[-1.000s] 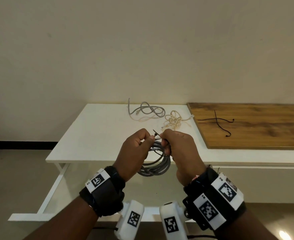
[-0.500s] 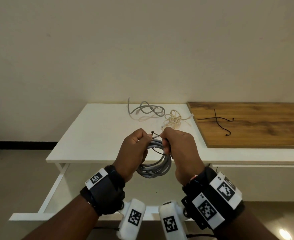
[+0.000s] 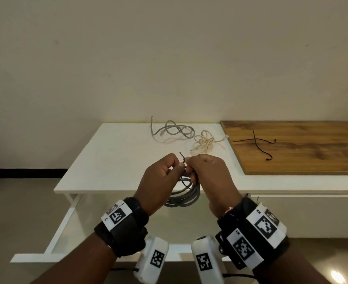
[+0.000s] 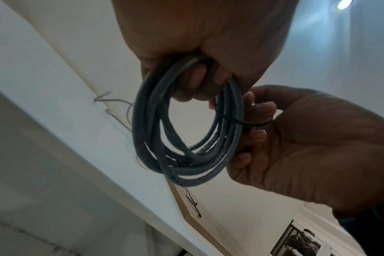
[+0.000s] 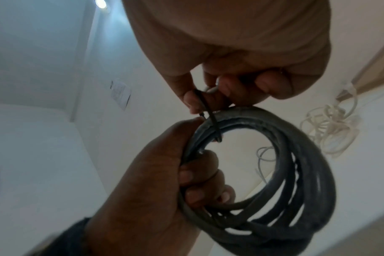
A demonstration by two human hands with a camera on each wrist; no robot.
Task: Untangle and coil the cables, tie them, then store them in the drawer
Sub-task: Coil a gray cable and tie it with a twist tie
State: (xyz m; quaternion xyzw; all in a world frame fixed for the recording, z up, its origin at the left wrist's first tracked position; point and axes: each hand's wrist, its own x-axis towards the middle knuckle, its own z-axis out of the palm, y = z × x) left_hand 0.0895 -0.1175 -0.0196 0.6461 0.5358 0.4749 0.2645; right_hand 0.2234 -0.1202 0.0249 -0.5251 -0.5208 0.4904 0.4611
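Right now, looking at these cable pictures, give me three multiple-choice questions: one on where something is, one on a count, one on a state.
1. Where do the loose black ties lie?
A. on the brown wooden board
B. on the floor
C. in the left hand

2. How many loose cables lie on the white table?
A. none
B. two
C. five

3. What state is the held grey cable coil in?
A. stretched out straight
B. coiled, a thin black tie around it
C. lying in a drawer

Answers: 1 A, they cross on the board. 2 B, one grey cable and one cream cable. 3 B, the left hand and the right hand hold the loops, the tie round one side.
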